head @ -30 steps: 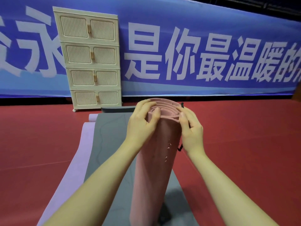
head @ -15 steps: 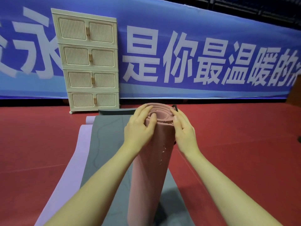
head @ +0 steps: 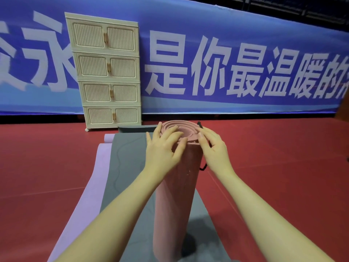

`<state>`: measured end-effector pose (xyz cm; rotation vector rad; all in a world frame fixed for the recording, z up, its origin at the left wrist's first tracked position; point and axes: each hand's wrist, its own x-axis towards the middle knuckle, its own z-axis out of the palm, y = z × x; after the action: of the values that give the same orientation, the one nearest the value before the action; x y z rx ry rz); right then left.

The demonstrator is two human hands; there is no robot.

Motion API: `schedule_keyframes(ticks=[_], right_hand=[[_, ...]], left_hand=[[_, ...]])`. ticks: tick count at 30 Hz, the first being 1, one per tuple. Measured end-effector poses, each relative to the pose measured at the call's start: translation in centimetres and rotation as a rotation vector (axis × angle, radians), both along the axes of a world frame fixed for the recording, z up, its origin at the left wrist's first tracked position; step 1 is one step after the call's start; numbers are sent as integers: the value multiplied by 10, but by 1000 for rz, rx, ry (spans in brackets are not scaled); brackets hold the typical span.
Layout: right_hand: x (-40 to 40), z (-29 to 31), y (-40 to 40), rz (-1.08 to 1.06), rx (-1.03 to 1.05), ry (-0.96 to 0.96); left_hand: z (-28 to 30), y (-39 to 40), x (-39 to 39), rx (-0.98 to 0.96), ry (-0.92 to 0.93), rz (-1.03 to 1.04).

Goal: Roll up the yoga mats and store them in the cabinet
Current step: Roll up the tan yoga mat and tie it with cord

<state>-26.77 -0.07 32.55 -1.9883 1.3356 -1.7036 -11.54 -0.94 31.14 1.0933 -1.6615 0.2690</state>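
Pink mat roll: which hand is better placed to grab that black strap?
Right hand, probably: the black strap hangs on its side of the pink mat roll; the left hand sits across it.

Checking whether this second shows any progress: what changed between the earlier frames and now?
Both hands eased their hold on the top of the upright pink mat: the left hand now lies with fingers spread over its end, and the right hand only touches the rim. The mat stays standing on the grey mat; cabinet doors stay closed.

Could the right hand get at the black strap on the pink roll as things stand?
Probably yes. The right hand rests at the rim of the upright pink mat, and the black strap shows just beyond its fingertips, with nothing visible between them.
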Motion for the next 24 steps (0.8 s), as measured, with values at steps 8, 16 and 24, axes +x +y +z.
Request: schedule_keyframes(ticks=[8, 16, 24], right_hand=[[-16, 7, 30, -197, -83, -198], [-33, 11, 58, 53, 26, -98], [-5, 27, 43, 140, -10, -76]], left_hand=[[10, 16, 7, 212, -13, 92], [11, 22, 2, 182, 42, 66], [10, 52, 8, 107, -105, -86]])
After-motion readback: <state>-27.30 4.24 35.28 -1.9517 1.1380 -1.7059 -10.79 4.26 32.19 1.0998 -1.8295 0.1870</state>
